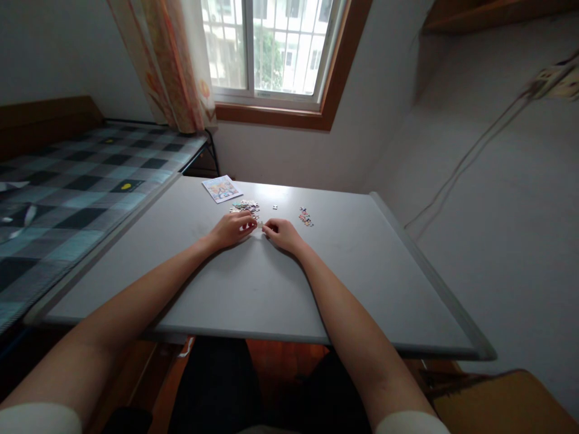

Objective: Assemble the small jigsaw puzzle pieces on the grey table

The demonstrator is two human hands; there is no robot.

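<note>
Being pinched right now by the left hand and the right hand, fingertips closed on its edges, a pale puzzle piece is held low over the surface, just short of the loose pile. Light, stiff handling is to be expected; thin tabs could be bent, so its flat body is best gripped.

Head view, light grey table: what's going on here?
A person's bare left hand and right hand are close together over the light grey rectangular table, a small pale jigsaw piece at their fingertips; which grips it is too small to tell. Beyond lie a mixed-colour heap of pieces, a smaller multicoloured cluster to its right, and a printed picture card.
</note>
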